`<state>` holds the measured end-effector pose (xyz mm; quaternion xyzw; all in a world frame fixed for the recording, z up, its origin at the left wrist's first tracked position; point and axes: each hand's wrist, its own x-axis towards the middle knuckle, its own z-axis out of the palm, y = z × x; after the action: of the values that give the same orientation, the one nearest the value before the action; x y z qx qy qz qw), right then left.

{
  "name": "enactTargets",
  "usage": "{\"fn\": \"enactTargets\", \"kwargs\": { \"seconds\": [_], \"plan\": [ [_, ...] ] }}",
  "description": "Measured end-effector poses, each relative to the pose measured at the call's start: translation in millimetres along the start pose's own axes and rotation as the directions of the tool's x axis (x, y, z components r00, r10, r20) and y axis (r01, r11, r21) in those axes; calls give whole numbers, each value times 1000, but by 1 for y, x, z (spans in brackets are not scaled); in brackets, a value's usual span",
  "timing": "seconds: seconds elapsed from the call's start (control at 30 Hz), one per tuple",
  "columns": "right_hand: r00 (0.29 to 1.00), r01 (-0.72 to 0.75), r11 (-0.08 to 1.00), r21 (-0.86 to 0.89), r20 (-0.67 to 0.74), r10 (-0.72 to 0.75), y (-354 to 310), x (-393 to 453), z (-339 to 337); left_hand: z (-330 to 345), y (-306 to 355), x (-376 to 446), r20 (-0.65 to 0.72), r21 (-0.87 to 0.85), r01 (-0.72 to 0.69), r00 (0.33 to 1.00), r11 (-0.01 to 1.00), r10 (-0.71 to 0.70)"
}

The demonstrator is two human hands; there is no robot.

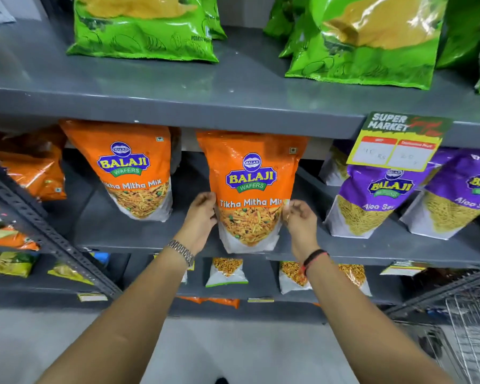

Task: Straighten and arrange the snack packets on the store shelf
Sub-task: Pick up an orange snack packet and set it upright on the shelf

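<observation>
An orange Tikha Mitha Mix packet [251, 173] stands upright at the front of the grey middle shelf [150, 236]. My left hand [201, 217] grips its left edge and my right hand [298, 217] pinches its right edge. A second orange packet [130, 167] of the same kind stands to the left, leaning slightly. Two purple Aloo Sev packets [377, 200] [460, 200] stand tilted at the right of the same shelf. More orange packets [31, 167] lie at the far left.
Green wafer bags [144, 29] [372, 42] lie on the upper shelf. A yellow price tag [396, 142] hangs from that shelf's edge. Small snack packets [226, 271] sit on the lower shelf. A slotted metal upright [47, 234] crosses at left; a wire cart [466, 336] stands at bottom right.
</observation>
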<state>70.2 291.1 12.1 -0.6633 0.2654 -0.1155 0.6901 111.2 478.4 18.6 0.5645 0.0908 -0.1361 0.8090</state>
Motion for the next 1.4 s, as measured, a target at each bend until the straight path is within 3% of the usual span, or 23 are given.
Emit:
{"fn": "enactTargets", "kwargs": {
  "seconds": [0.27,0.4,0.57,0.77,1.1,1.2,1.27,1.4],
  "plan": [
    [1000,12,989,-149,27,-8,11,48,33,-11,-7,50,-39,150,-115,992,982,122],
    [1000,-22,992,-123,10,24,17,45,38,-23,-23,47,-55,183,-44,997,982,55],
    [979,-200,980,19,51,198,25,29,40,-21,-31,30,45,157,172,982,973,-181],
    [963,-266,954,142,91,255,25,21,48,-11,-30,33,101,112,194,973,975,-206],
    [960,-279,954,114,72,272,18,41,25,21,-34,42,99,138,196,973,971,-210],
    [939,-343,938,52,23,342,20,34,18,14,-40,34,23,119,182,982,976,-186],
    [916,-400,916,-22,-13,400,31,27,17,-2,-46,32,-110,71,161,982,984,-153],
    [880,-447,891,-81,138,454,47,9,36,-60,-47,28,-430,-18,72,900,997,-73]
  ]
}}
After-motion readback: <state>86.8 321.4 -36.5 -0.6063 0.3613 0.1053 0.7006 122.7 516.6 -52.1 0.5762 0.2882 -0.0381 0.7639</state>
